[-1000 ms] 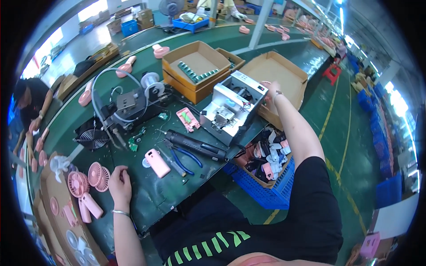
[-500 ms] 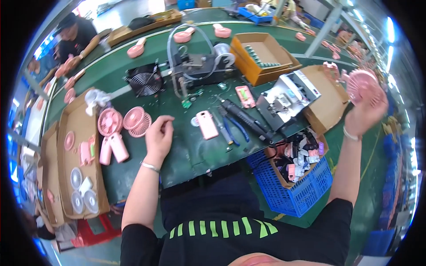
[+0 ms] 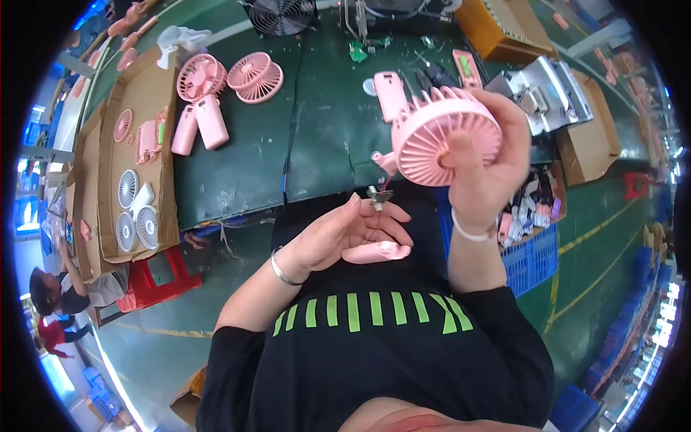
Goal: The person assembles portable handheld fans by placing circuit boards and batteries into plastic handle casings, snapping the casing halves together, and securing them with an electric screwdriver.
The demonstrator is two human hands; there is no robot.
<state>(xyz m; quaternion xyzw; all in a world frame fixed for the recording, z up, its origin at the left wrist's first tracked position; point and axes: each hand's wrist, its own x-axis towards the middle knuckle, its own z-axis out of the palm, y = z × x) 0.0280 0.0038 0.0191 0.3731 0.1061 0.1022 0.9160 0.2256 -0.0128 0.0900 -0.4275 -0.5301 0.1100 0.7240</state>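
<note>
Head view, pink fan (image 3: 423, 147) in right grip (image 3: 493, 162), green-printed black shirt (image 3: 374, 360)

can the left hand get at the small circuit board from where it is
Likely yes: the left hand is close beside the small circuit board, with nothing visible between them; the pink fan head is off to the right. The pink shell by the palm might hamper a pinch.

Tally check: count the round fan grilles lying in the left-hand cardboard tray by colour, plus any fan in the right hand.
White grilles: 3
Pink grille: 1
Pink fan in the right hand: 1
Total: 5
</note>
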